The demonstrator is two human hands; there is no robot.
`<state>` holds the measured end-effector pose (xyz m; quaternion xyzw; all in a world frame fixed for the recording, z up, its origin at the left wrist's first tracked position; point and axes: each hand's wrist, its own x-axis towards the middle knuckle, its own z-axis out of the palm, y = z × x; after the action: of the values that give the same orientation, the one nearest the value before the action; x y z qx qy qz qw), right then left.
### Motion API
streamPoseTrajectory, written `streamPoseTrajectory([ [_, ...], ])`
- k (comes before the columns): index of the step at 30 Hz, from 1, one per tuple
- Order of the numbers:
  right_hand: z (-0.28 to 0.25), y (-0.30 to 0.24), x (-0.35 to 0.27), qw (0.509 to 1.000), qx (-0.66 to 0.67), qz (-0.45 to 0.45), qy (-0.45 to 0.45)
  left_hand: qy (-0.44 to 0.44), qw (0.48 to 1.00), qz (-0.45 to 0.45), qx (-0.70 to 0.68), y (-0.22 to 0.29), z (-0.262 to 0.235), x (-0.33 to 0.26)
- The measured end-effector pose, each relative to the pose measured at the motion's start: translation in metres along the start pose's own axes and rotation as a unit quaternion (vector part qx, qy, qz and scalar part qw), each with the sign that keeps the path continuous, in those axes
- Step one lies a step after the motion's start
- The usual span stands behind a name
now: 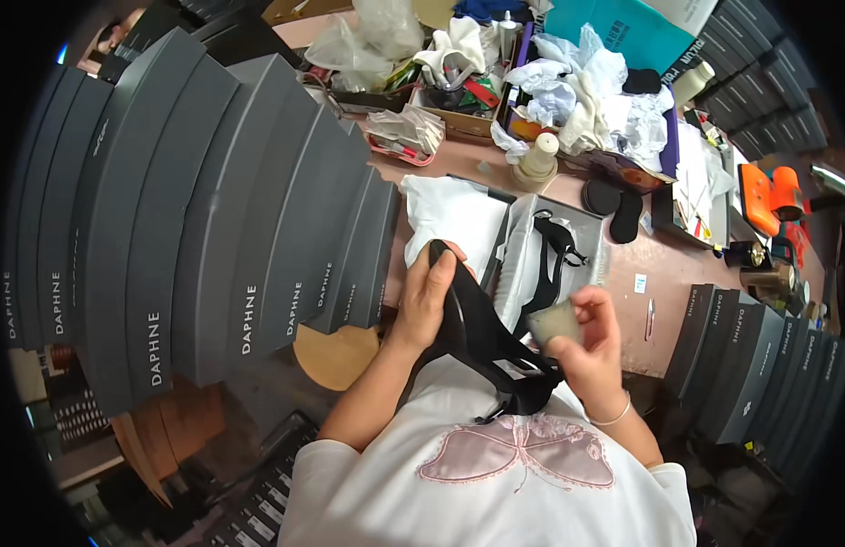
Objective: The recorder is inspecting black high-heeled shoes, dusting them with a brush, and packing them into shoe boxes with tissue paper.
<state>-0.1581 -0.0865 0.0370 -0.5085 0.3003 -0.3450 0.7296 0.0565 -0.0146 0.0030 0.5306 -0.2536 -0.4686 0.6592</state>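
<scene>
My left hand [429,296] is wrapped round the toe end of a black high-heeled shoe [474,314], which hangs slantwise in front of my chest with its strap end low. Between the thumb and fingers of my right hand [594,345] is a pale, greenish-grey block [554,325], like a sponge or eraser; it is beside the shoe, and I cannot tell whether they touch. Past my hands, another black strappy shoe [555,255] lies in an open shoebox [587,221] lined with white paper. White tissue paper [452,219] spreads over the box's left part.
Tall stacks of dark grey shoeboxes [249,219] stand close on my left, with more boxes [755,365] at right. Behind the open box are a cream bottle [537,162], black round pads [614,202] and bins of crumpled paper [591,100]. A pen [649,319] lies on the table.
</scene>
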Motion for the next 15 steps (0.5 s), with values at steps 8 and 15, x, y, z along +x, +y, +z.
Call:
streamPoseTrajectory([
  [8,0.05,-0.013,0.005,0.94,-0.333,-0.026,-0.075,0.016,0.981,0.109,0.157,0.009,0.001,-0.002],
  [15,0.056,-0.008,-0.007,0.937,-0.34,-0.078,-0.022,-0.002,0.974,0.126,0.19,0.008,0.001,-0.018],
])
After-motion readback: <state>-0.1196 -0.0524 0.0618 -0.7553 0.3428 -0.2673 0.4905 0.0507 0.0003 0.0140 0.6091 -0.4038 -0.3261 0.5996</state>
